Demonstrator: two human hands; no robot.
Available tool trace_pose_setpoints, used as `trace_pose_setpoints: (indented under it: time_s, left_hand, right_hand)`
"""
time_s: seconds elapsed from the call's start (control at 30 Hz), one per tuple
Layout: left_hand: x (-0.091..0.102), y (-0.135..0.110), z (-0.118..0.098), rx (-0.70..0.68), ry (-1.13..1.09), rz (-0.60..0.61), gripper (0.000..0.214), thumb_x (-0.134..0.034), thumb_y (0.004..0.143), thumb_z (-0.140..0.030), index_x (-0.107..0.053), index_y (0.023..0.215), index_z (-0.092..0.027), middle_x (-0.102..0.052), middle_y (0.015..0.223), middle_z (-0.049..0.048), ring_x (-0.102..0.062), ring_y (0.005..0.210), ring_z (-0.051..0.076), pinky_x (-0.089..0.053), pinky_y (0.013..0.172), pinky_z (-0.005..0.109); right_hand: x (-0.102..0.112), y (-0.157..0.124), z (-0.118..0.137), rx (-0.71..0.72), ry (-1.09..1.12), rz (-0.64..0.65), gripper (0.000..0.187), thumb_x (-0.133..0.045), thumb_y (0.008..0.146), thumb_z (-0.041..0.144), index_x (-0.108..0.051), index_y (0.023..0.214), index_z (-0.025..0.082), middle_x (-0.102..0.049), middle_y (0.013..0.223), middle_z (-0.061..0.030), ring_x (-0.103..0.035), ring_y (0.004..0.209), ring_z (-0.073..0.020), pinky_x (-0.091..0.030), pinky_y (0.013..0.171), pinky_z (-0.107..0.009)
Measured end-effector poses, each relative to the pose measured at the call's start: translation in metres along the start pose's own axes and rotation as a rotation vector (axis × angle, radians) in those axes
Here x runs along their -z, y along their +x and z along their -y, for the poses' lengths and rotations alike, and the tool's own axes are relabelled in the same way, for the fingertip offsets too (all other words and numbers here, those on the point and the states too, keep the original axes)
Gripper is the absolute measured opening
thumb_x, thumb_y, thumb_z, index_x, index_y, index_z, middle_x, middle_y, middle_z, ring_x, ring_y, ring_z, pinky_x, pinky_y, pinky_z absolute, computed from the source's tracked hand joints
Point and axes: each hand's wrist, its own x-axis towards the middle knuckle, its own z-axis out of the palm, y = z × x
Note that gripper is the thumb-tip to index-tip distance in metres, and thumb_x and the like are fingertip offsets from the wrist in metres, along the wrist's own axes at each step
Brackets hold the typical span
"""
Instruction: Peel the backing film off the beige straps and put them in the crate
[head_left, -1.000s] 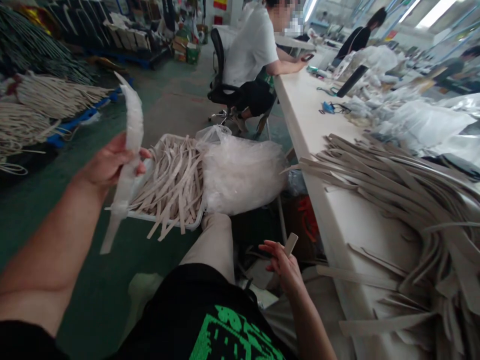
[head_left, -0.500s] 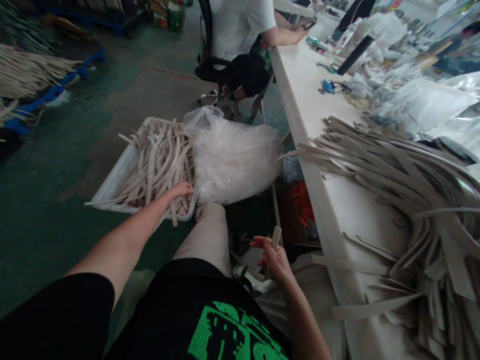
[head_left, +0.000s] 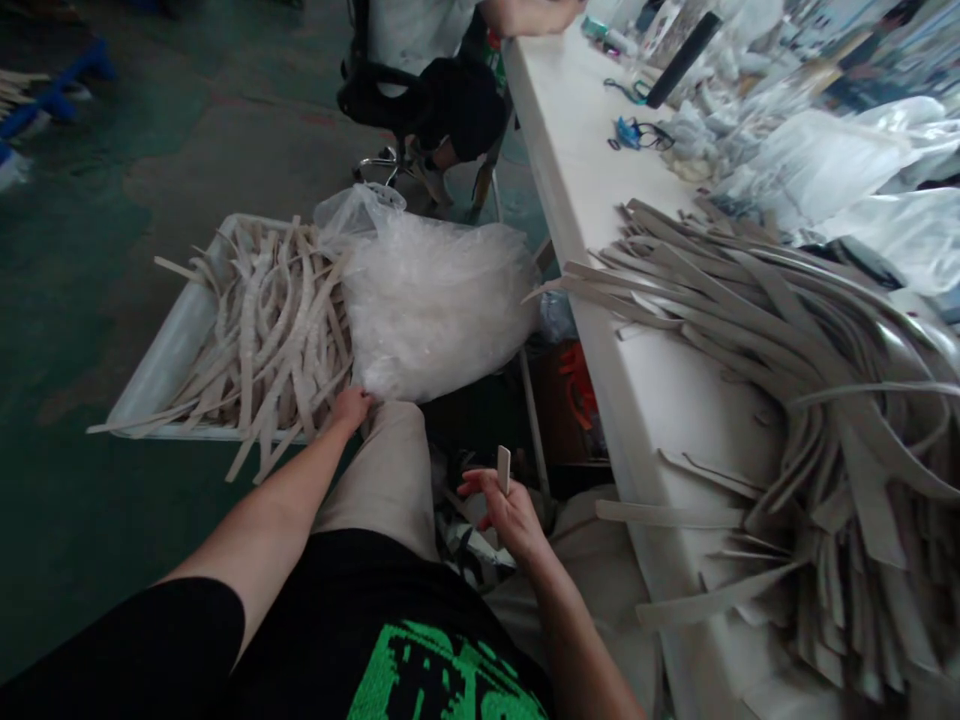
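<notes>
My left hand [head_left: 350,408] reaches down to the near right corner of a white plastic tub [head_left: 161,350], beside my knee. Its fingers are curled closed, and whatever they hold is hidden. Many flat beige strips [head_left: 259,310] lie tangled in the tub, several hanging over its near rim. Just beyond that hand rests a stuffed clear plastic bag [head_left: 442,300], against the tub's right side. Above my lap, my right hand [head_left: 511,512] grips a flat beige strip [head_left: 504,468], its rounded end upright past the thumb; other fingers stretch leftward.
To the right runs a white table [head_left: 555,150] with a heap of long grey-beige strips [head_left: 810,330], some jutting over its edge. Farther back are plastic bags [head_left: 817,160] and scissors [head_left: 634,92]. A person sits on a black office chair [head_left: 390,95] beyond the bag.
The view has swung right, shifting the scene leftward. My left hand has moved from over the strips toward the tub's corner and the bag. My right hand still holds its strip.
</notes>
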Motion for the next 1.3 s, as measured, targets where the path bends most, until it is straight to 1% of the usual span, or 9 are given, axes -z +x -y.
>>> trace_pose_setpoints:
  time_s: [0.13, 0.33, 0.53, 0.7, 0.8, 0.93, 1.07, 1.2, 1.3]
  left_hand:
    - [0.014, -0.006, 0.015, 0.012, 0.045, -0.068, 0.036, -0.045, 0.096, -0.024, -0.077, 0.105, -0.012, -0.076, 0.109, 0.0194, -0.068, 0.108, 0.031, -0.048, 0.087, 0.036]
    - [0.054, -0.036, 0.043, 0.038, 0.028, -0.177, 0.032, -0.047, 0.093, -0.027, -0.077, 0.09, -0.014, -0.077, 0.098, 0.0174, -0.068, 0.104, 0.033, -0.048, 0.084, 0.036]
    - [0.085, -0.08, 0.05, -0.001, -0.201, -0.232, 0.037, -0.052, 0.089, -0.046, -0.071, 0.082, -0.016, -0.077, 0.085, 0.0096, -0.071, 0.088, 0.026, -0.053, 0.074, 0.031]
    - [0.102, -0.14, 0.034, -0.09, -0.833, -0.19, 0.044, -0.078, 0.064, -0.059, -0.068, 0.077, -0.017, -0.073, 0.076, 0.0055, -0.07, 0.075, 0.022, -0.058, 0.071, 0.032]
    - [0.117, -0.177, 0.021, -0.178, -0.894, -0.17, 0.049, -0.087, 0.056, -0.058, -0.072, 0.083, -0.019, -0.074, 0.082, 0.0052, -0.069, 0.076, 0.023, -0.06, 0.072, 0.035]
    - [0.135, -0.212, 0.007, -0.341, -0.873, -0.134, 0.048, -0.088, 0.061, -0.061, -0.073, 0.082, -0.02, -0.076, 0.092, 0.0077, -0.07, 0.081, 0.023, -0.061, 0.073, 0.034]
    - [0.143, -0.229, -0.01, -0.469, -0.889, -0.049, 0.045, -0.081, 0.073, -0.062, -0.074, 0.084, -0.02, -0.078, 0.099, 0.0102, -0.071, 0.086, 0.024, -0.06, 0.078, 0.034]
    - [0.144, -0.234, -0.028, -0.515, -0.914, 0.055, 0.042, -0.082, 0.074, -0.06, -0.073, 0.082, -0.02, -0.078, 0.093, 0.0082, -0.073, 0.088, 0.024, -0.06, 0.084, 0.035]
    - [0.146, -0.23, -0.04, -0.505, -0.915, 0.129, 0.042, -0.082, 0.071, -0.06, -0.072, 0.081, -0.02, -0.077, 0.084, 0.0057, -0.073, 0.081, 0.024, -0.061, 0.081, 0.037]
  right_hand:
    - [0.004, 0.0, 0.005, 0.011, 0.015, -0.009, 0.061, -0.059, 0.085, 0.073, -0.078, 0.1, 0.017, -0.078, 0.092, -0.0112, -0.064, 0.064, -0.0184, -0.052, 0.044, -0.024]
    - [0.003, -0.002, 0.011, 0.013, 0.021, 0.017, 0.064, -0.061, 0.081, 0.077, -0.078, 0.098, 0.017, -0.078, 0.089, -0.0101, -0.061, 0.058, -0.0157, -0.05, 0.044, -0.024]
    - [-0.002, -0.004, 0.012, 0.015, 0.062, 0.05, 0.061, -0.062, 0.083, 0.071, -0.077, 0.1, 0.015, -0.078, 0.092, -0.011, -0.052, 0.05, -0.0101, -0.05, 0.044, -0.023]
    - [-0.019, -0.006, 0.019, -0.003, 0.194, 0.165, 0.056, -0.065, 0.083, 0.067, -0.076, 0.1, 0.015, -0.078, 0.091, -0.01, -0.033, 0.045, -0.005, -0.05, 0.045, -0.023]
    - [-0.035, -0.002, 0.029, 0.016, 0.199, 0.188, 0.054, -0.067, 0.082, 0.067, -0.077, 0.098, 0.016, -0.077, 0.098, -0.0091, -0.033, 0.047, -0.0055, -0.05, 0.045, -0.024]
    - [-0.058, 0.01, 0.045, 0.077, 0.179, 0.288, 0.059, -0.066, 0.083, 0.07, -0.08, 0.097, 0.015, -0.074, 0.095, -0.0079, -0.034, 0.051, -0.0071, -0.051, 0.047, -0.024]
    - [-0.077, 0.015, 0.058, 0.053, 0.237, 0.47, 0.061, -0.063, 0.085, 0.073, -0.079, 0.101, 0.016, -0.077, 0.109, -0.01, -0.024, 0.05, -0.0055, -0.053, 0.051, -0.027]
    - [-0.078, 0.008, 0.066, 0.125, 0.292, 0.436, 0.065, -0.063, 0.083, 0.076, -0.077, 0.11, 0.018, -0.076, 0.113, -0.0087, -0.022, 0.049, -0.0048, -0.054, 0.052, -0.027]
    - [-0.073, 0.002, 0.069, 0.131, 0.293, 0.507, 0.068, -0.067, 0.078, 0.078, -0.076, 0.108, 0.017, -0.075, 0.093, -0.0039, -0.021, 0.047, -0.004, -0.054, 0.051, -0.026]
